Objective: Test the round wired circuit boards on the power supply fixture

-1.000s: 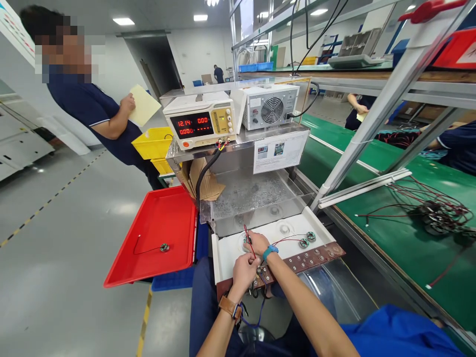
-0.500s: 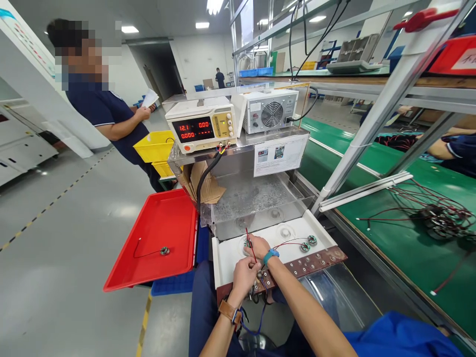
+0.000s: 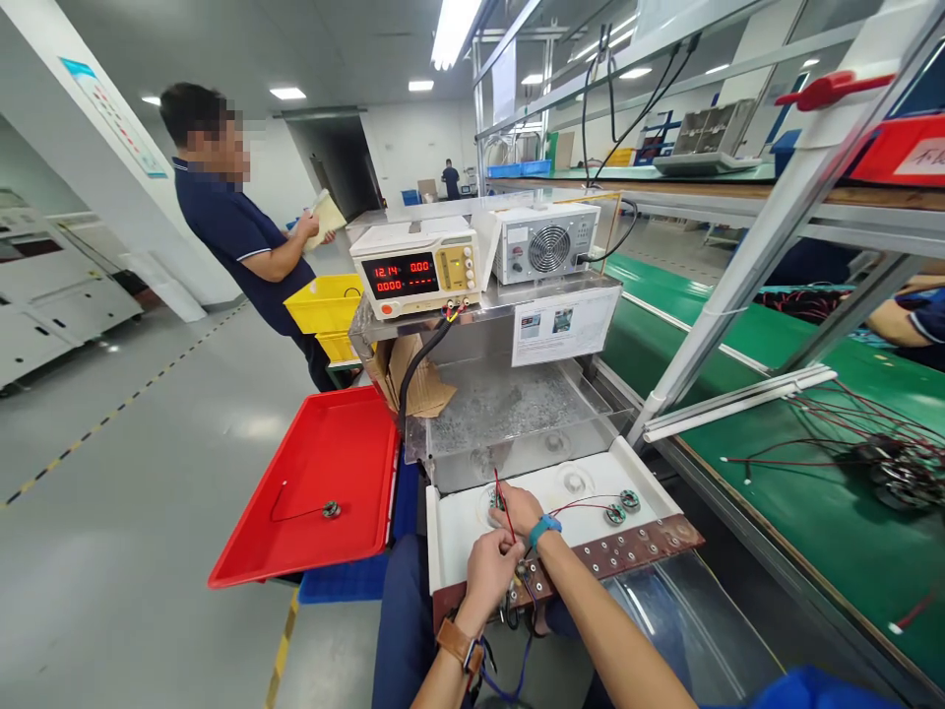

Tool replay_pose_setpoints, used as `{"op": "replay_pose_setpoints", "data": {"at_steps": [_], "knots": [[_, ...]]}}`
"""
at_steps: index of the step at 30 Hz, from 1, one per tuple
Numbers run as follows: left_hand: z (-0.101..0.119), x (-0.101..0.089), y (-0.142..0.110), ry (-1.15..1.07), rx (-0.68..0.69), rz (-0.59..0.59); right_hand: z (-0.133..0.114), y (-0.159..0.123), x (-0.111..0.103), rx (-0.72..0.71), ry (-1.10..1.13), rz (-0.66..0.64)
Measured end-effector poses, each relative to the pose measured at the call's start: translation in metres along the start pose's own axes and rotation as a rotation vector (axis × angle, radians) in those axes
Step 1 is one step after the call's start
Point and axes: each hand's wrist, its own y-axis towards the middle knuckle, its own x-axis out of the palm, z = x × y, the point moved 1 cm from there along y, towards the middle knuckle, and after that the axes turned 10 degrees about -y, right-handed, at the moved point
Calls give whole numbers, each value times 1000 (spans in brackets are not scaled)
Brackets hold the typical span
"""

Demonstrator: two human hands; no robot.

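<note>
My right hand point(image 3: 519, 512), with a teal band at the wrist, is closed on a small round motor point(image 3: 496, 499) with a green circuit board, at the left of the white tray point(image 3: 459, 540). Its fingers partly hide the motor. Just below, my left hand point(image 3: 488, 569), wearing a brown-strapped watch, pinches the motor's red wire point(image 3: 506, 507) near the brown terminal strip point(image 3: 601, 559). Two similar motors, a nearer one point(image 3: 615, 514) and a farther one point(image 3: 629, 500), lie at the tray's right with thin wires trailing towards my right hand.
Behind the tray stands a power supply point(image 3: 417, 271) with red digits, beside a grey fan unit point(image 3: 547, 246). A red tray point(image 3: 310, 453) at left holds one wired motor point(image 3: 331, 509). Wired motors point(image 3: 897, 473) are heaped on the green bench point(image 3: 783, 512). A person point(image 3: 232, 226) stands at left holding papers.
The camera view has shifted slightly, so the scene sits lower and further right. Both hands keep the same hold on the motor and wire. The standing person's papers have been lifted or turned.
</note>
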Motion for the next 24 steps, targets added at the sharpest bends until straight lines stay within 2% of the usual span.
{"op": "replay_pose_setpoints", "data": {"at_steps": [10, 17, 19, 21, 23, 24], "knots": [[1, 1, -4, -17, -17, 39, 3, 7, 18, -6, 23, 43], [-1, 2, 0, 15, 37, 34, -4, 3, 4, 4, 7, 77], [-5, 1, 2, 7, 82, 25, -8, 1, -2, 49, 46, 148], [-11, -1, 6, -34, 126, 11, -5, -1, -12, 156, 146, 285], [-18, -3, 13, -72, 121, -2, 14, -3, -29, 303, 288, 462], [-21, -3, 18, -82, 94, -5, 31, -6, -40, 375, 360, 554]]}}
